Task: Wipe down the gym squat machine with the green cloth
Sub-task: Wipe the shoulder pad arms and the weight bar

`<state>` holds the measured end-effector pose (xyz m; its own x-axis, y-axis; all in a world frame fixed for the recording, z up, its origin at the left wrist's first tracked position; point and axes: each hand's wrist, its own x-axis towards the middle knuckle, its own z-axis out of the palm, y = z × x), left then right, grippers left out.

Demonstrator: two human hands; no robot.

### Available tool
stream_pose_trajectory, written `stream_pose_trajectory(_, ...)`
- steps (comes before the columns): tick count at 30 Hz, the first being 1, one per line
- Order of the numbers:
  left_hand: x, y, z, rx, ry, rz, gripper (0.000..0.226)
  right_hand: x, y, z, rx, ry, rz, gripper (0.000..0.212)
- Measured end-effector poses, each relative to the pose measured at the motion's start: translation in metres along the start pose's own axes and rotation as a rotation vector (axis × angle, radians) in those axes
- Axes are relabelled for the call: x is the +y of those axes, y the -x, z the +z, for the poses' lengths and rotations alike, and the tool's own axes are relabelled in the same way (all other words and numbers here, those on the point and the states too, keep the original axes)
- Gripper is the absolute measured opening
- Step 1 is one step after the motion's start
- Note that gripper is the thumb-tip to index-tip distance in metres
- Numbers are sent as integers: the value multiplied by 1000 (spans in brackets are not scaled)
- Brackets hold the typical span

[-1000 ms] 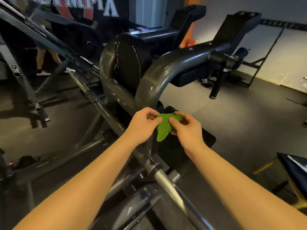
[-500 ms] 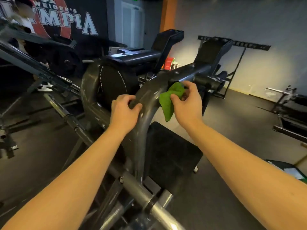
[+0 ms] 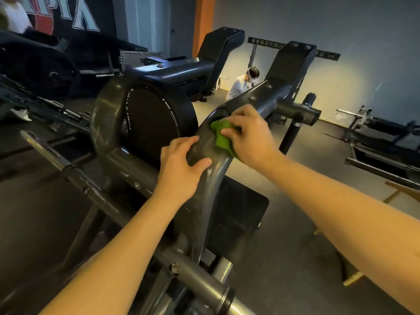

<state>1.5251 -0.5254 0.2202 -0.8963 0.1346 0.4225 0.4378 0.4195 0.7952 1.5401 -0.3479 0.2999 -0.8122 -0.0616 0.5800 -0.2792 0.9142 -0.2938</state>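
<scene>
Fingers [image 3: 230, 132] of the right hand [image 3: 252, 139] are curled and grip the green cloth [image 3: 221, 140], pressing it against the grey tube [image 3: 212, 178] of the squat machine [image 3: 109, 123]. The cloth lies on the bend of this tube and is partly hidden under the hand. It is bright green and crumpled into a small bundle with many folds. Its long axis is slanted, from upper left at the top of the bend to lower right under the palm.

Just below it, the left hand [image 3: 179, 169] holds the same tube, with the thumb on the near face and the other fingers over the far side. The two hands are close but do not touch.

The tube is dark grey and glossy, with pale streaks. It rises from the lower frame, bends, and points up to the right. Left of it stands a round black pad [image 3: 154, 119], and below it a flat black pad [image 3: 238, 214]. Behind, a person [image 3: 239, 85] crouches on the floor [image 3: 295, 258].
</scene>
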Motion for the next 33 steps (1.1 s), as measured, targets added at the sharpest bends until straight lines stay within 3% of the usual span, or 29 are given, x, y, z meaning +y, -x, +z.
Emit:
stream_pose_trajectory(3,-1,-1,-4,-32,18,-3,64,10,-43,-13,61,20,254,28)
stream_pose_trajectory(5,-2,-2,-5,-39,18,6,64,7,-49,-10,116,57,317,28)
stream_pose_trajectory(8,-6,-2,-5,-38,14,33,65,-2,-13,8,130,41,131,25)
stream_pose_trajectory(12,-10,-1,-5,-44,-7,66,65,-16,39,17,-6,9,-160,30)
stream_pose_trajectory(18,-10,0,-7,-59,-6,31,67,13,-56,-6,89,112,253,29)
stream_pose_trajectory(21,-15,8,-6,15,5,-34,67,7,-35,8,130,204,110,33)
stream_pose_trajectory(24,-29,22,-5,22,30,-62,66,0,5,15,57,254,-118,49)
stream_pose_trajectory(28,-36,28,-4,12,52,-103,67,-5,25,16,-51,277,-354,43)
stream_pose_trajectory(33,-37,26,-5,15,81,-151,63,6,-47,8,46,353,-62,28)
